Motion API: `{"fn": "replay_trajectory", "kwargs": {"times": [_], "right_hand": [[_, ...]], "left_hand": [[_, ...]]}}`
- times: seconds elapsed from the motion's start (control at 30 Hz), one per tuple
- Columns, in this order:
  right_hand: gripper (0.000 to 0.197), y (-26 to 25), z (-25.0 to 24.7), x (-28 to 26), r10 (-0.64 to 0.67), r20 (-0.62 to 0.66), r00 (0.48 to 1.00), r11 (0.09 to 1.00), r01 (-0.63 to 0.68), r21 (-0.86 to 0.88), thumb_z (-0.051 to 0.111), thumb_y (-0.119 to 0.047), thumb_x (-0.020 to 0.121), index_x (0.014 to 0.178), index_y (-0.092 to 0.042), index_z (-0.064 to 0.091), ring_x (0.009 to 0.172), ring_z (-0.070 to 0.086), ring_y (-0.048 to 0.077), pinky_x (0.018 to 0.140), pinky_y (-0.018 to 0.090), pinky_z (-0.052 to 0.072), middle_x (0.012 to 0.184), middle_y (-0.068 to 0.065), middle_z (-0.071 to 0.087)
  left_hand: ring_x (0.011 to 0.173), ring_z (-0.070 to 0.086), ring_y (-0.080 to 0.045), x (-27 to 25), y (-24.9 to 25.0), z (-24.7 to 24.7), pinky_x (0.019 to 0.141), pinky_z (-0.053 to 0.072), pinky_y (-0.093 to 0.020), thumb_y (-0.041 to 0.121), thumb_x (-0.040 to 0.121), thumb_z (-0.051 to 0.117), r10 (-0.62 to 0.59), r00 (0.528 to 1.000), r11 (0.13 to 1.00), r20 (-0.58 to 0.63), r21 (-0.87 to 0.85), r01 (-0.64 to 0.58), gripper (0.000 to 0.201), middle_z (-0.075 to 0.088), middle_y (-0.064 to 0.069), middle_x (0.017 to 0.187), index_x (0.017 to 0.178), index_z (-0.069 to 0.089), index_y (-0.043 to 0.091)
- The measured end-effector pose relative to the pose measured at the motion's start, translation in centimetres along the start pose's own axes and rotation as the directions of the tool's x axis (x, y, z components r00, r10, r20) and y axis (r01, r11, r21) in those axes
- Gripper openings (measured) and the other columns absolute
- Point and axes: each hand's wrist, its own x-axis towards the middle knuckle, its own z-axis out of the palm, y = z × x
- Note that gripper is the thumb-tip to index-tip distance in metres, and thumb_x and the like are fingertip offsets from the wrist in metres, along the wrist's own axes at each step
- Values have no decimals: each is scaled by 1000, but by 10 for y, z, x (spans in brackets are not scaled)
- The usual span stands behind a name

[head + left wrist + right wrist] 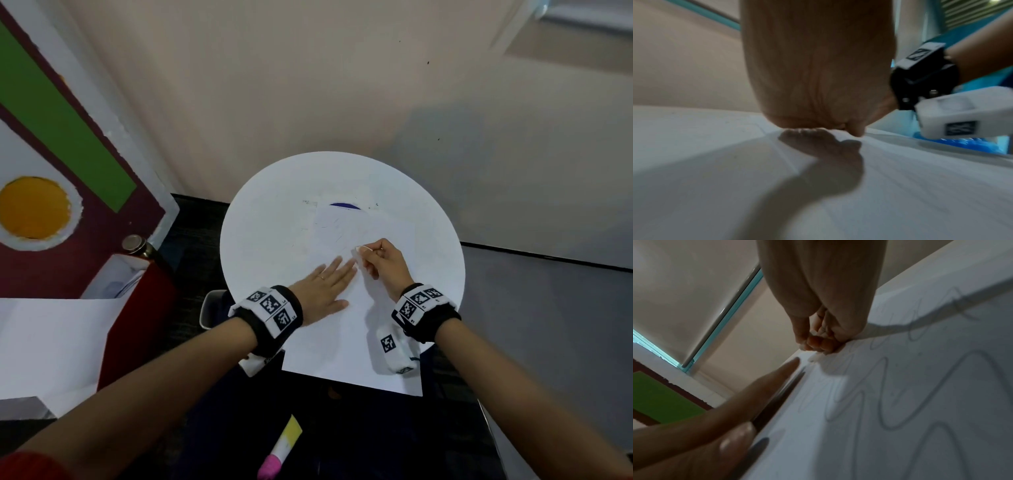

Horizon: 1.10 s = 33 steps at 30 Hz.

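A white sheet of paper point(346, 342) with faint pencil scribbles point(900, 402) lies on a round white table point(274, 212), its near corner hanging over the table's edge. My left hand point(329, 284) lies flat on the sheet with straight fingers and presses it down; the left wrist view shows the palm point(818, 81) on the paper point(900, 186). Just right of those fingertips, my right hand point(368, 255) pinches a small white object point(359, 250), likely an eraser, against the paper. In the right wrist view its fingertips point(818, 344) are bunched tight on it.
A second sheet and a dark blue shape point(344, 205) peek out beyond the paper. Left of the table stand a red box point(137, 318), a metal-capped bottle point(135, 244) and a painted board point(51, 137). A pink and yellow stick point(281, 448) lies below. Walls close behind.
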Motion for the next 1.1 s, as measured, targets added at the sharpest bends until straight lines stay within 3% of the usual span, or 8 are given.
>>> {"fn": "replay_trajectory", "kwargs": {"times": [0.07,0.17,0.23,0.33,0.4,0.5,0.7,1.1], "right_hand": [[13,0,-1,0,0,10,1000,1000,0,-8,62,-13,89,86,-5,53,51,44,13,46,21,35,63,6,54],[14,1,-1,0,7,14,1000,1000,-7,-18,62,-16,89,88,-5,54,51,44,13,48,21,35,63,4,55],[14,1,-1,0,3,20,1000,1000,-2,-17,62,-16,89,87,-5,54,51,44,13,48,20,35,63,4,55],[12,2,-2,0,-1,23,1000,1000,1,-11,61,-14,89,89,-4,54,51,44,13,47,19,35,63,5,54],[12,2,-3,0,1,26,1000,1000,-1,-7,62,-13,89,90,-3,55,51,44,13,47,20,35,63,5,54],[13,2,-4,1,12,34,999,1000,-11,-12,62,-14,89,90,-2,56,50,44,12,47,20,35,63,4,55],[16,-24,1,26,25,157,987,991,-4,-133,65,-12,86,78,-9,52,46,45,14,39,21,34,60,7,55],[25,-40,51,92,-103,297,949,908,212,-361,66,-6,81,68,-13,46,51,45,15,57,29,42,56,2,49]], "left_hand": [[146,-19,-23,9,-12,-5,117,-7,-36,38,105,20,-106,994,994,-3,3,106,65,-24,-8,157,151,-15,8],[146,-16,-30,20,-25,-20,119,-2,-39,39,105,20,-499,865,863,-47,-118,492,68,-22,-17,156,149,-12,-2],[146,-16,-30,26,-22,-23,118,-2,-40,39,105,20,-429,896,903,-118,-81,422,67,-22,-15,157,150,-11,1],[147,-16,-21,28,-18,-20,118,-5,-37,40,105,20,-106,993,994,-45,25,107,65,-21,-4,158,152,-12,11],[147,-15,-21,34,-31,-21,118,-6,-38,43,104,18,-206,977,977,-57,34,208,65,-21,-5,158,152,-13,11],[147,-15,-28,35,-51,-31,118,-6,-41,47,103,17,-572,815,820,-92,-87,565,73,-20,-14,158,150,-13,1],[145,-22,-25,38,-74,-35,114,-13,-51,72,86,41,-378,920,924,-107,-99,368,101,-19,5,159,153,-11,17],[144,-26,-24,45,-95,-38,111,-18,-59,88,67,46,-332,931,943,-155,-60,326,120,-16,13,159,154,-7,23]]}}
